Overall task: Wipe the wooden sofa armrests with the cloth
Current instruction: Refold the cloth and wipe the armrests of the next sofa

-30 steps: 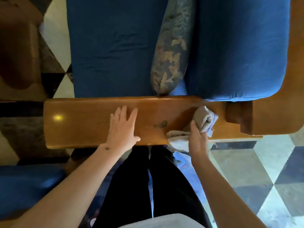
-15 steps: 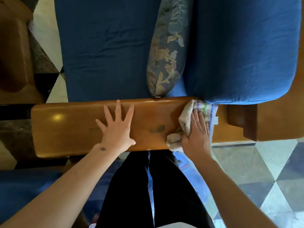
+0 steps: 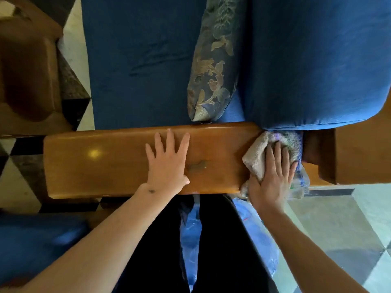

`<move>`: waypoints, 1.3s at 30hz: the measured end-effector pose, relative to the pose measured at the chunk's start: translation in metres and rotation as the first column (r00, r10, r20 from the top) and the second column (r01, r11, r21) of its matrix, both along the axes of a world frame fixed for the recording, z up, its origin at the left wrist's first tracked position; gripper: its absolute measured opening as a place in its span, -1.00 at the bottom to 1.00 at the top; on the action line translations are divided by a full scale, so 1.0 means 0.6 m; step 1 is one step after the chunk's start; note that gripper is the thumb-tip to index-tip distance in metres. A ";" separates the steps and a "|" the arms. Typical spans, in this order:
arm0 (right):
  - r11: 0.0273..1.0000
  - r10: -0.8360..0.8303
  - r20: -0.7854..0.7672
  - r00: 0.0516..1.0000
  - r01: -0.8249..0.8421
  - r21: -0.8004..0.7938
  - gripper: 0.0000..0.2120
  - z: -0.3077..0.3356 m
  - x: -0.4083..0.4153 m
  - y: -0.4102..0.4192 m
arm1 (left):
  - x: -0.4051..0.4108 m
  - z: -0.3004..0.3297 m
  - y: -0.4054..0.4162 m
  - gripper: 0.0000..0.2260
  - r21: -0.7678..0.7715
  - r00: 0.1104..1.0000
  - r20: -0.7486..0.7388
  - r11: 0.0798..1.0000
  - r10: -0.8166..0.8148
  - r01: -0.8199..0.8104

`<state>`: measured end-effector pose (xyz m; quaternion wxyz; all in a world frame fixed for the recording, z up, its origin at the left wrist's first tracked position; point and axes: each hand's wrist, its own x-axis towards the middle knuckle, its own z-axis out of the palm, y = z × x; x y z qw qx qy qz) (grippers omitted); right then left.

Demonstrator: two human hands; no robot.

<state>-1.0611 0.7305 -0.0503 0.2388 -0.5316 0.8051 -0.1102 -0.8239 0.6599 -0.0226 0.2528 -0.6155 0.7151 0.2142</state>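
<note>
- My right hand (image 3: 273, 178) has slid the cloth (image 3: 257, 157) further along the wooden armrest (image 3: 110, 163), from the near edge a second ago up to the far corner, where it now tucks under the blue back cushion (image 3: 313, 64)
- That hand lies flat, fingers straight and pressing down on the cloth rather than gripping it; a second ago it held the cloth bunched
- My left hand (image 3: 167, 161) stays spread and relaxed on the middle of the armrest, holding nothing, only bracing me; its fingers have fanned a little wider
- The dark mark (image 3: 197, 165) just right of my left hand looks unchanged, so I judge that patch is not yet wiped
- The corner by the patterned pillow (image 3: 211, 66) end seems nearly covered; the long left stretch remains to be done
</note>
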 end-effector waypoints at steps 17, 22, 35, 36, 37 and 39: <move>0.960 0.278 -0.067 0.958 -0.279 -0.002 -0.24 -0.027 0.260 -0.021 | 0.169 0.001 0.052 0.14 -0.037 0.983 -0.053 0.984 0.175 -0.177; 0.800 0.596 -0.168 0.785 -0.598 0.044 -0.21 -0.035 0.303 -0.020 | 0.212 0.004 0.067 0.13 -0.033 0.965 -0.092 0.968 0.244 -0.248; 0.143 0.981 -0.124 0.147 -0.989 -0.039 -0.24 -0.051 0.051 -0.061 | 0.171 0.013 0.065 0.13 -0.016 0.982 -0.167 0.996 0.083 -0.087; 0.190 0.973 -0.126 0.193 -0.981 -0.029 -0.22 -0.053 0.027 -0.058 | 0.161 0.011 0.063 0.13 -0.018 0.983 -0.174 0.997 0.064 -0.068; 0.265 0.955 -0.131 0.267 -0.964 -0.034 -0.21 -0.055 0.005 -0.054 | 0.153 0.011 0.062 0.13 -0.018 0.983 -0.176 0.998 0.051 -0.054; 0.456 0.872 -0.151 0.465 -0.885 -0.095 -0.27 -0.056 -0.036 -0.044 | 0.141 0.012 0.059 0.12 -0.016 0.985 -0.168 0.999 0.031 -0.034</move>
